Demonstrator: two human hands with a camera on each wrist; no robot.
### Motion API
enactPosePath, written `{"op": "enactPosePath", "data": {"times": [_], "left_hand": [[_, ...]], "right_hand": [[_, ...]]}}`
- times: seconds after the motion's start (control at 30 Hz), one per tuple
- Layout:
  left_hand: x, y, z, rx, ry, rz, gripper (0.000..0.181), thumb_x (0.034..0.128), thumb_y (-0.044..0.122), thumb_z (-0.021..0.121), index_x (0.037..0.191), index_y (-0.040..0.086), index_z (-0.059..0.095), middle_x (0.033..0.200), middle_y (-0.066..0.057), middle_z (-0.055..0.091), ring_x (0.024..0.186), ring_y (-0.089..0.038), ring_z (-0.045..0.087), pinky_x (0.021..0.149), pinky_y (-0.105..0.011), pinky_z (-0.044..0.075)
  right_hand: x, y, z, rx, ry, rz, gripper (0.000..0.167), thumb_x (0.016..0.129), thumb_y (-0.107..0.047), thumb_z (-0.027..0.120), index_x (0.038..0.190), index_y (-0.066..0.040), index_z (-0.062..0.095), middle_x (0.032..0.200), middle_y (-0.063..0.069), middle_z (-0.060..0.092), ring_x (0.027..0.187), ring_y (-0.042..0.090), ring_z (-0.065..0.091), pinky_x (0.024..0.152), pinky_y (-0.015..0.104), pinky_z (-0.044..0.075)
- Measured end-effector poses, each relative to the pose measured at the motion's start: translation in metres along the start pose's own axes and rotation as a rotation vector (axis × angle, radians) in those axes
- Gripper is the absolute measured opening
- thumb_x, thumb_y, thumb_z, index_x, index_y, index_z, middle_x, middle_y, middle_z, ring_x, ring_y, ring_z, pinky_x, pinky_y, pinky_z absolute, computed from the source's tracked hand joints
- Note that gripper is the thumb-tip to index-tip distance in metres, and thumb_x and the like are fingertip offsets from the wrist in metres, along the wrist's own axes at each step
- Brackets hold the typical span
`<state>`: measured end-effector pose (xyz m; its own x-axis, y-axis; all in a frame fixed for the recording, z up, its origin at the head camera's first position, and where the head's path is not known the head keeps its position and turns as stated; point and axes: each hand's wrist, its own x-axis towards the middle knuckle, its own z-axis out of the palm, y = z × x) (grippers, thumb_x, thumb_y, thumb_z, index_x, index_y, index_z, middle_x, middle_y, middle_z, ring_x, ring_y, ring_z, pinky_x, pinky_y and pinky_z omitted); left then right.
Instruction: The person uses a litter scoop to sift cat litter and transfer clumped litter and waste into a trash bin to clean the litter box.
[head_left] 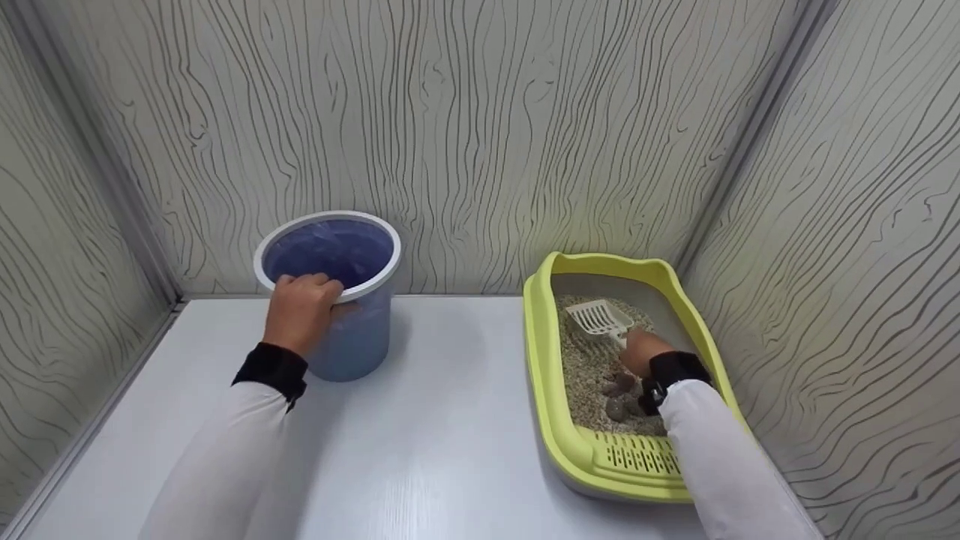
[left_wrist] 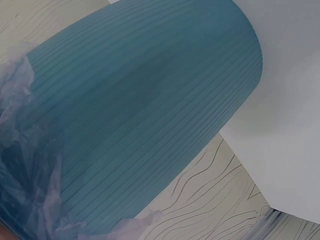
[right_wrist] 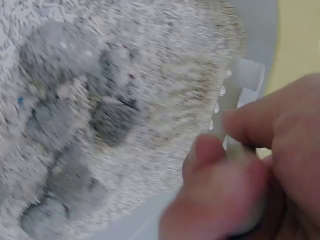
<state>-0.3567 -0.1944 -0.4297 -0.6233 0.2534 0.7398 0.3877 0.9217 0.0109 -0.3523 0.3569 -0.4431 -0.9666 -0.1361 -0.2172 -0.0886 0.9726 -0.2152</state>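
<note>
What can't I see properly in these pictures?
Bottom inside the bucket: head view, hidden behind its near side and the left hand.
Most of the handle of the scoop: head view, covered by the right hand.
Most of the left hand: left wrist view, cut off at the bottom-left corner.
Fine detail on the grey clumps: right wrist view, lost in blur.

walls [head_left: 465, 112]: pale, dark wavy grain | corner strip [head_left: 750, 139]: grey | tabletop [head_left: 442, 427]: white
</note>
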Motion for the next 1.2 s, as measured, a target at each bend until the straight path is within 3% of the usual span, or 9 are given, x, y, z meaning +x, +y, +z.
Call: {"op": "enactPosePath", "data": {"times": [0.1,0.17,0.4,0.57,0.63,0.9,1.03,1.2], "left_hand": [[-0.004,0.003,-0.005,-0.018,-0.006,0.019,0.037,0.0735,0.038,0.090,0.075,0.010,0.066,0.070,-0.010,0.068,0.073,-0.032,0.069,0.070,-0.046,0.043],[-0.006,0.008,-0.009,-0.036,-0.012,0.025,0.037,0.0743,0.038,0.090,0.075,0.011,0.065,0.069,-0.008,0.066,0.072,-0.030,0.068,0.071,-0.044,0.041],[-0.016,0.032,-0.025,-0.082,0.005,0.109,0.039,0.0724,0.038,0.091,0.073,0.013,0.061,0.066,-0.004,0.061,0.066,-0.024,0.063,0.072,-0.041,0.040],[-0.024,0.048,-0.034,-0.094,0.014,0.184,0.038,0.0706,0.039,0.092,0.074,0.015,0.064,0.067,-0.001,0.062,0.067,-0.020,0.063,0.074,-0.041,0.044],[-0.027,0.053,-0.037,-0.100,0.026,0.220,0.038,0.0693,0.039,0.093,0.074,0.015,0.064,0.067,-0.001,0.061,0.067,-0.020,0.062,0.074,-0.041,0.046],[-0.038,0.069,-0.044,-0.138,0.076,0.335,0.044,0.0648,0.043,0.092,0.071,0.017,0.057,0.067,0.003,0.055,0.065,-0.017,0.060,0.072,-0.036,0.042],[-0.042,0.076,-0.046,-0.177,0.089,0.382,0.044,0.0657,0.044,0.091,0.072,0.018,0.055,0.068,0.004,0.053,0.066,-0.015,0.060,0.070,-0.034,0.042],[-0.047,0.080,-0.045,-0.219,0.117,0.407,0.047,0.0666,0.042,0.092,0.070,0.017,0.052,0.068,0.004,0.051,0.065,-0.014,0.055,0.065,-0.032,0.037]], "right_hand": [[-0.005,0.007,-0.011,0.065,0.057,0.006,0.018,0.100,-0.011,0.055,0.099,0.007,0.056,0.078,0.008,0.051,0.069,0.023,0.050,0.065,0.035,0.043],[-0.010,0.011,-0.019,0.055,0.068,0.001,0.023,0.101,-0.013,0.055,0.106,0.010,0.057,0.083,0.011,0.054,0.073,0.025,0.054,0.069,0.038,0.045],[-0.036,0.021,-0.038,0.024,0.107,-0.022,0.020,0.100,-0.013,0.056,0.095,0.006,0.060,0.077,0.009,0.055,0.066,0.023,0.053,0.064,0.038,0.045],[-0.058,0.022,-0.049,-0.045,0.117,0.015,0.033,0.103,-0.024,0.058,0.116,0.006,0.067,0.090,0.017,0.069,0.077,0.029,0.066,0.071,0.048,0.053],[-0.066,0.023,-0.052,-0.069,0.129,0.035,0.035,0.102,-0.026,0.060,0.118,0.004,0.069,0.091,0.016,0.071,0.076,0.029,0.067,0.068,0.047,0.054],[-0.089,0.033,-0.056,-0.160,0.192,0.094,0.018,0.096,-0.015,0.066,0.097,0.001,0.073,0.073,0.010,0.068,0.061,0.023,0.061,0.051,0.039,0.048],[-0.090,0.037,-0.049,-0.230,0.268,0.077,0.016,0.093,-0.009,0.064,0.079,-0.002,0.068,0.065,0.009,0.061,0.055,0.024,0.056,0.046,0.041,0.045],[-0.087,0.040,-0.037,-0.291,0.322,0.075,0.019,0.090,-0.005,0.063,0.072,-0.001,0.065,0.061,0.012,0.059,0.053,0.027,0.056,0.045,0.046,0.046]]}}
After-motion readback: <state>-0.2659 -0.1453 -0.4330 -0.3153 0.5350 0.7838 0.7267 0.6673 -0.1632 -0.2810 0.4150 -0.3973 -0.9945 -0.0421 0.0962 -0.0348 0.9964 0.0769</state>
